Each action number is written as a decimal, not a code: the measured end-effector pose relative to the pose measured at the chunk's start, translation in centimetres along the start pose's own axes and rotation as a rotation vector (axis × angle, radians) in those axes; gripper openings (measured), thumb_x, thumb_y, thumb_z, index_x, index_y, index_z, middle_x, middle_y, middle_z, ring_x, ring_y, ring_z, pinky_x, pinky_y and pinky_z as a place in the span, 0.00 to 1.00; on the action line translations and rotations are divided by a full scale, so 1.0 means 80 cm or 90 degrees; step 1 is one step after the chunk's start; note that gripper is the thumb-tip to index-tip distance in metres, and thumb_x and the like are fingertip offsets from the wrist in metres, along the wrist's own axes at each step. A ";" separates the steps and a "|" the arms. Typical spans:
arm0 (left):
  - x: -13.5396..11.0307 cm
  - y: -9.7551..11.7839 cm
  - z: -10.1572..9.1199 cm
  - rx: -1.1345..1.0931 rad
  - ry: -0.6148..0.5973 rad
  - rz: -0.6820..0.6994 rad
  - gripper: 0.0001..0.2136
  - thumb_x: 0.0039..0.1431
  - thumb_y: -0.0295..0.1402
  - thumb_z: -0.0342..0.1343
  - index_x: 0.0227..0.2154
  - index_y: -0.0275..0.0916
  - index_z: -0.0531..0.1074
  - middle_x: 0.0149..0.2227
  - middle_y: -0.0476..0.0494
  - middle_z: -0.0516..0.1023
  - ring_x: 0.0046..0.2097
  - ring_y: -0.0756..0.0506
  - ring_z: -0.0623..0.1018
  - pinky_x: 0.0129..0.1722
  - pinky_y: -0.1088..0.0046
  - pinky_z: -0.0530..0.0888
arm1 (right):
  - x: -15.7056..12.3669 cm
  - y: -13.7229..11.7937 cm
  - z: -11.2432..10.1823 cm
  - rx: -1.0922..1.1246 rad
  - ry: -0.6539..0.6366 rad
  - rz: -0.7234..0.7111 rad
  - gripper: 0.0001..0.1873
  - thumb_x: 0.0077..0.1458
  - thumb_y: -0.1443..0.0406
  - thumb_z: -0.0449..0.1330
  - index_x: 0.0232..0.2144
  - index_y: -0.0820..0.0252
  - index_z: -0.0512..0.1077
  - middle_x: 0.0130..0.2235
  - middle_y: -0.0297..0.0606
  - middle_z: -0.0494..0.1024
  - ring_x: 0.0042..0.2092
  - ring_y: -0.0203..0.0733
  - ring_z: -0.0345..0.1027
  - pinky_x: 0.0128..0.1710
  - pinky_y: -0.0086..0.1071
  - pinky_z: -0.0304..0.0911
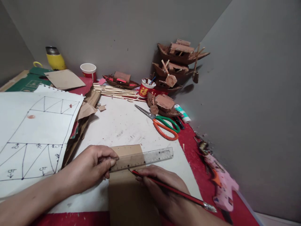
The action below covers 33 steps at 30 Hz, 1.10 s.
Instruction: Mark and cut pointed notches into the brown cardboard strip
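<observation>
A clear plastic ruler point(155, 155) lies slanted across a strip of brown cardboard point(129, 194). My left hand point(94, 166) pinches the ruler's left end between thumb and fingers, over the cardboard's left edge. In my right hand point(162, 185) is a red and black pencil point(171, 189). Its tip meets the lower edge of the ruler, near the middle of the strip; whether it touches the cardboard I cannot tell. Scissors point(162, 122) with one green and one orange handle lie beyond the ruler, blades pointing to the upper left.
Paper with a drawn truss pattern point(42, 131) covers cardboard pieces at left. Wooden sticks point(117, 91), paper cups point(88, 71) and model boats point(178, 51) line the back. A pink glue gun point(222, 182) lies at right, and a yellow bottle point(55, 59) stands back left.
</observation>
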<state>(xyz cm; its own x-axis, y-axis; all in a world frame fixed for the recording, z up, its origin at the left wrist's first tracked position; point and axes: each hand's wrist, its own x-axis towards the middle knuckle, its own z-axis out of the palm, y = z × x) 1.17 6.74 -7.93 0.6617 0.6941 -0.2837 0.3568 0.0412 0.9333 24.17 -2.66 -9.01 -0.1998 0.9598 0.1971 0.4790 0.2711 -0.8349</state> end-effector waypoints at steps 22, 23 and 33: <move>-0.002 0.001 -0.001 0.001 -0.005 0.000 0.10 0.61 0.34 0.49 0.33 0.35 0.73 0.24 0.51 0.68 0.25 0.52 0.70 0.26 0.77 0.67 | -0.002 0.001 0.000 -0.001 -0.013 0.018 0.11 0.62 0.70 0.56 0.42 0.53 0.75 0.36 0.33 0.82 0.35 0.35 0.76 0.35 0.23 0.70; -0.002 0.002 -0.001 0.000 -0.006 0.000 0.10 0.61 0.34 0.49 0.33 0.35 0.73 0.24 0.51 0.68 0.25 0.52 0.70 0.26 0.77 0.67 | -0.002 0.001 0.000 0.000 -0.009 0.018 0.11 0.62 0.70 0.56 0.43 0.52 0.75 0.36 0.33 0.82 0.35 0.35 0.76 0.35 0.23 0.70; 0.001 0.003 0.000 -0.023 0.000 -0.025 0.09 0.59 0.35 0.50 0.31 0.36 0.73 0.25 0.51 0.68 0.25 0.51 0.70 0.26 0.76 0.68 | -0.011 0.009 -0.009 0.081 -0.004 0.093 0.11 0.65 0.65 0.54 0.44 0.49 0.76 0.37 0.36 0.81 0.37 0.40 0.76 0.35 0.28 0.71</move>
<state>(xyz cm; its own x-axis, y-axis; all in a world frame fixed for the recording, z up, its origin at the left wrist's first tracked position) 1.26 6.79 -7.76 0.6477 0.6911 -0.3207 0.3585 0.0950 0.9287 25.30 -3.27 -9.45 -0.1416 0.9877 0.0658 0.3920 0.1170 -0.9125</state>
